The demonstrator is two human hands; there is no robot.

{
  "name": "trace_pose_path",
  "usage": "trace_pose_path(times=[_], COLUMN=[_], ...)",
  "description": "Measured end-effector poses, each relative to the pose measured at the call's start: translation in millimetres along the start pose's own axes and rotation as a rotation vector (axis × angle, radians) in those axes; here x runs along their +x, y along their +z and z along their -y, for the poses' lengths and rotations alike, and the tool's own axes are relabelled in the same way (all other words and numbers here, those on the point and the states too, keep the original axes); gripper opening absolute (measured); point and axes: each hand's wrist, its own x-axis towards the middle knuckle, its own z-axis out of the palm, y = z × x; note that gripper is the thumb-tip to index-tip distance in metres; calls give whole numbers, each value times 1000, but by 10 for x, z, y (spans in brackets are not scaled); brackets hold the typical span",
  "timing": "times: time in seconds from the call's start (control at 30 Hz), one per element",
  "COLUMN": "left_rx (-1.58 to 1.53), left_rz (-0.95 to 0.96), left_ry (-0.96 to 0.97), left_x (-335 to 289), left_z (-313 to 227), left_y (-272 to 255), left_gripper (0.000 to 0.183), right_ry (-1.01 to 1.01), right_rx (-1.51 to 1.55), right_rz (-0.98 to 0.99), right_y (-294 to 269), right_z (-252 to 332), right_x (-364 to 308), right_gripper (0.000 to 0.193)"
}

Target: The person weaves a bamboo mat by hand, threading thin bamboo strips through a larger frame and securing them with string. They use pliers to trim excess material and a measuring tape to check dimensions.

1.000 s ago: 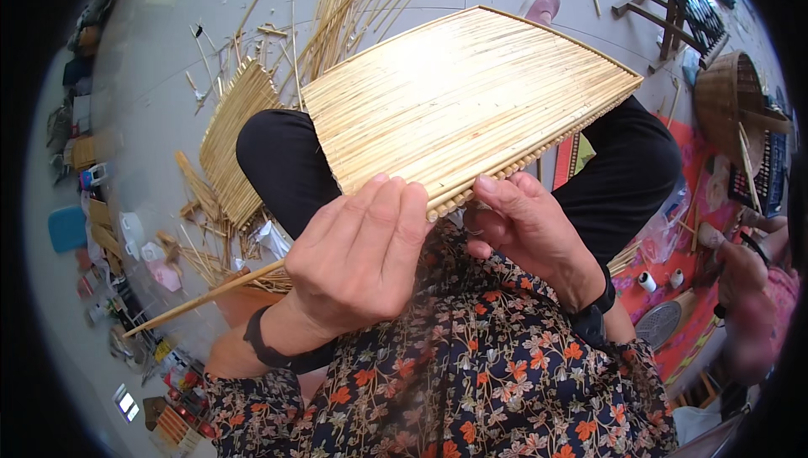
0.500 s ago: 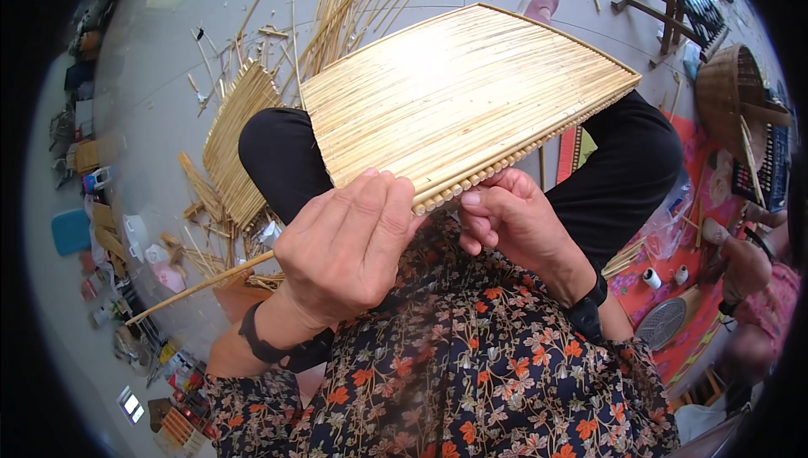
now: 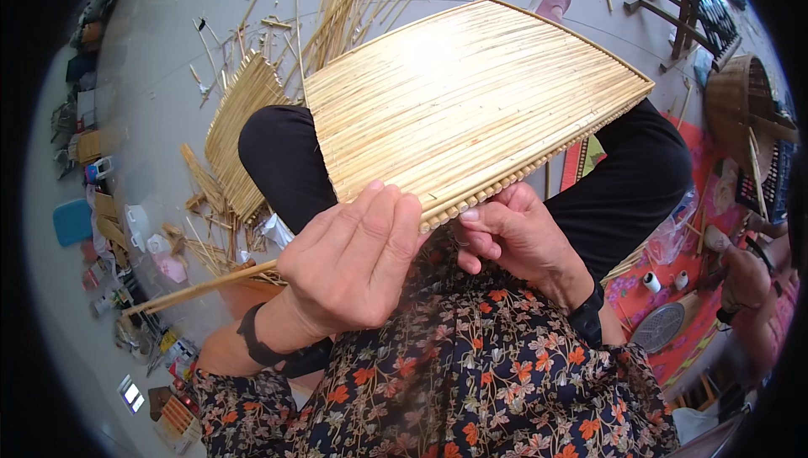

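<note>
A fan-shaped panel of pale straw stalks [image 3: 454, 87] slants across my lap, bound side by side, with round cut ends along its near right edge. My left hand [image 3: 349, 260] is closed over its near corner, the fingers lying on top and the thumb hidden. Loose stalks [image 3: 198, 288] stick out to the left from beneath that hand. Just right of the corner, my right hand [image 3: 526, 235] is closed in a pinch close under the stalk ends. A fine thread seems to run by its fingertips, too thin to make out surely.
A second straw panel [image 3: 244, 134] leans by my left knee. Long loose stalks [image 3: 353, 3] lie on the floor ahead. To the right are a wooden stool [image 3: 686, 16], a brown basket [image 3: 728, 96], white spools [image 3: 651, 281] on a red mat, and another person's arm [image 3: 745, 277].
The panel's near corner has shifted slightly down and right, and its far right corner slightly right. Both hands keep their grips. The loose stalks at left now show as more than one.
</note>
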Motion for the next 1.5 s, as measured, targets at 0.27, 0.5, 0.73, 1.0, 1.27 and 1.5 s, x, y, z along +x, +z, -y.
trace_pose_path(times=[0.27,0.5,0.73,1.0,1.27,1.5], left_rx=[2,25,28,42,146,224], left_rz=[-16,-29,-30,-57,-120,-136], left_ry=[-7,10,7,8,58,168], left_x=[-2,-26,-89,-75,164,185], left_z=[-25,-63,-83,-3,216,27], left_y=[20,61,96,17,-189,-302], left_gripper=[35,35,36,40,42,31], right_ry=[30,-16,-54,-15,-301,-453], right_rx=[-97,-27,96,18,-394,77], right_rz=[-17,34,-31,27,-380,-312], right_y=[27,-10,124,55,-344,-462], right_z=[139,23,-24,13,309,520], right_x=[-59,-53,-64,-50,-459,-50], right_gripper=[17,28,25,33,70,58])
